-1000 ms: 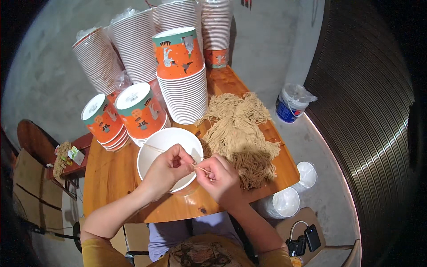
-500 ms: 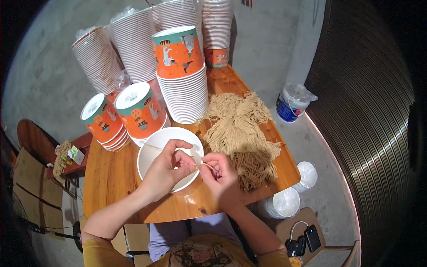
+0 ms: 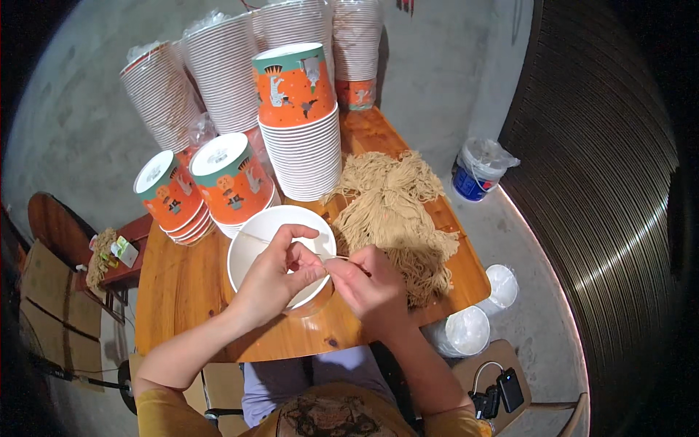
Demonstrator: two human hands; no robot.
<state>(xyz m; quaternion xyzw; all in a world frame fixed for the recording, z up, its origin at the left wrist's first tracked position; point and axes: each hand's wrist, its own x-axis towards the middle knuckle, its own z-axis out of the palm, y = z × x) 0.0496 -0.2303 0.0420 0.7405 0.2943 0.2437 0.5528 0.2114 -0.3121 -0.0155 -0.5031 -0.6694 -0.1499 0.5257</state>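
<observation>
My left hand (image 3: 275, 275) is closed in a pinch over a white paper tub (image 3: 242, 266), whose mouth faces up near the table's front. Between its fingertips and those of my right hand (image 3: 370, 285) runs a thin tan strand of yarn (image 3: 338, 256). The right hand pinches it too, its fingers curled and close to the left thumb. One end of the strand seems to trail over the tub's inside. Just beyond my right hand lies a heaped bundle of tan yarn (image 3: 386, 211), its near part in shadow.
Orange and green paper tubs (image 3: 231, 186) stand upside down in stacks across the wooden table (image 3: 175, 291). Taller plastic-wrapped stacks (image 3: 218, 69) rise behind. A blue-and-white bucket (image 3: 477, 171) and white pails (image 3: 467, 331) are on the floor at right, near a stool (image 3: 502, 386).
My right hand has turned and its fingers have shifted along the strand, which now sticks out above its thumb. The left hand keeps nearly the same pinch.
</observation>
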